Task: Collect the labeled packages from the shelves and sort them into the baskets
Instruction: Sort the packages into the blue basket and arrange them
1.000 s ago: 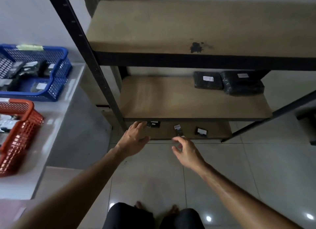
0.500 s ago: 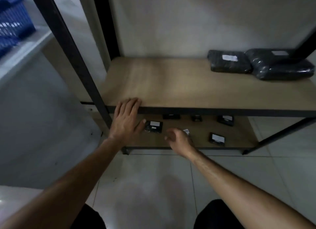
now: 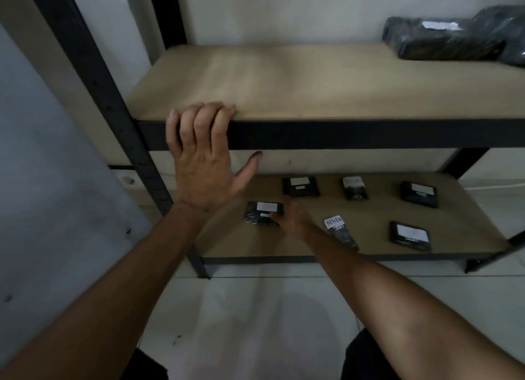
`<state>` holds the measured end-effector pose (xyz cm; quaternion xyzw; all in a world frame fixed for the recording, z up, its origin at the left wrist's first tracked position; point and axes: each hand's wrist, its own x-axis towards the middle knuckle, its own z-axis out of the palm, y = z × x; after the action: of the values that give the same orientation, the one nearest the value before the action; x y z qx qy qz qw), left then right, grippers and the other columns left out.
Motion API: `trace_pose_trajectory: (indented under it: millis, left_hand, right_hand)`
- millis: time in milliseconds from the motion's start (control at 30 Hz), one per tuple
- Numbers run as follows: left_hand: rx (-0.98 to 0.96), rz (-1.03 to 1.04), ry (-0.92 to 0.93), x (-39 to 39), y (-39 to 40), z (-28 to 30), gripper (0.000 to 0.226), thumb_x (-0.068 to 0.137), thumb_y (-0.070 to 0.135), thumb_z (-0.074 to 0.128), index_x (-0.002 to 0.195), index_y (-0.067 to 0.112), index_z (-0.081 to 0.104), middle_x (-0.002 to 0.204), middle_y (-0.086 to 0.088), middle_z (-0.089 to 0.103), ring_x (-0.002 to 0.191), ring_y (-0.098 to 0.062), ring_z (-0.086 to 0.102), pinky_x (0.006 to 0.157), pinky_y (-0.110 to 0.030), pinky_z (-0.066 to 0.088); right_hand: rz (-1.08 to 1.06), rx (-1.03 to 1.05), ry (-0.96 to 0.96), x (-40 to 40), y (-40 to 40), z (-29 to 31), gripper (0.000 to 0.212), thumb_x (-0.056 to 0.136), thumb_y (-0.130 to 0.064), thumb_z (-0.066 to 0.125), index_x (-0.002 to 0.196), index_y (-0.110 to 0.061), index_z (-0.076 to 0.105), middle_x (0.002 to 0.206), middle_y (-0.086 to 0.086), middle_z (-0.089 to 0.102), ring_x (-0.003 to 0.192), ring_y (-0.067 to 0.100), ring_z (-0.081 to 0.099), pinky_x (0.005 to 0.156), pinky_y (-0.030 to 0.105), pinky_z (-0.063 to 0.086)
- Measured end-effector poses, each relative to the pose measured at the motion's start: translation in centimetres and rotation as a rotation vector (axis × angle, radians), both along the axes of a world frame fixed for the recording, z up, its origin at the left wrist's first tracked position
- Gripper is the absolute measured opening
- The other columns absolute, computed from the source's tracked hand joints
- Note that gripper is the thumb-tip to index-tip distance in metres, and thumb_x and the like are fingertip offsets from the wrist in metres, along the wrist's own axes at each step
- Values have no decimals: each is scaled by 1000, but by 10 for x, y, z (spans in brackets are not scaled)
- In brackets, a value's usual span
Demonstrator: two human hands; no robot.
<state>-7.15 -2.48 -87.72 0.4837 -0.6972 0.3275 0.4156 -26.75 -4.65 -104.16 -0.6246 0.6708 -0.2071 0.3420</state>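
Note:
Several small black packages with white labels lie on the bottom shelf (image 3: pixel 369 249). My right hand (image 3: pixel 292 218) reaches under the middle shelf (image 3: pixel 312 81), fingers apart, fingertips touching the right edge of the front-left package (image 3: pixel 262 212). A package labelled "RETURN" (image 3: pixel 336 227) lies just right of my wrist. Others sit at the back (image 3: pixel 300 186), (image 3: pixel 354 188), (image 3: pixel 419 193) and at the front right (image 3: pixel 410 235). My left hand (image 3: pixel 204 155) grips the middle shelf's front edge, fingers over the top, thumb below. No baskets are in view.
Two large black wrapped parcels (image 3: pixel 440 42) rest at the back right of the middle shelf. A black metal upright (image 3: pixel 113 118) rises just left of my left hand. Pale wall lies to the left, white tiled floor (image 3: pixel 255 308) below.
The view dropped lower and closer to the shelves. My left hand closed over the middle shelf's edge. My right hand moved left from the "RETURN" package onto the front-left package.

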Motion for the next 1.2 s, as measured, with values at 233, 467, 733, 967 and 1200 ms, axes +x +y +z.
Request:
trace_pose_trajectory:
  millis: [233, 467, 733, 967, 1200]
  left_hand:
    - [-85, 4, 34, -4, -9, -3, 73, 79, 54, 69, 134, 11, 47, 131, -15, 55, 130, -32, 40, 124, -50, 16]
    - [-98, 0, 52, -5, -7, -1, 71, 78, 51, 69, 132, 9, 52, 127, -18, 60, 129, -33, 41, 124, -49, 14]
    - [-68, -30, 49, -4, -4, 1, 73, 78, 52, 68, 135, 13, 45, 134, -6, 42, 130, -31, 41, 124, -49, 14]
    - [205, -127, 24, 4, 21, 24, 84, 70, 49, 70, 141, 10, 48, 139, -10, 46, 134, -33, 40, 124, -49, 13]
    - [808, -272, -20, 22, 68, 107, 79, 79, 49, 44, 148, 11, 47, 148, -9, 48, 137, -32, 45, 115, -50, 28]
  right_hand:
    - [25, 52, 150, -4, -40, -66, 78, 83, -44, 77, 148, -24, 39, 147, 8, 52, 133, 37, 47, 109, 54, 40]
    - [-13, 32, -83, -7, -27, -64, 75, 67, -19, 93, 131, -5, 57, 129, 13, 62, 118, 30, 60, 103, 41, 48]
    - [-46, -21, -376, -20, -8, -50, 46, 80, -2, 80, 116, -25, 62, 121, 6, 69, 114, 22, 65, 101, 48, 53]
    - [-61, 60, -455, -35, 45, 63, 49, 84, 2, 75, 122, -17, 50, 111, -4, 67, 102, 12, 68, 77, 20, 58]
    - [-2, 199, -506, -42, 124, 223, 35, 89, 8, 67, 116, -13, 64, 107, -3, 73, 92, 2, 71, 78, 19, 54]
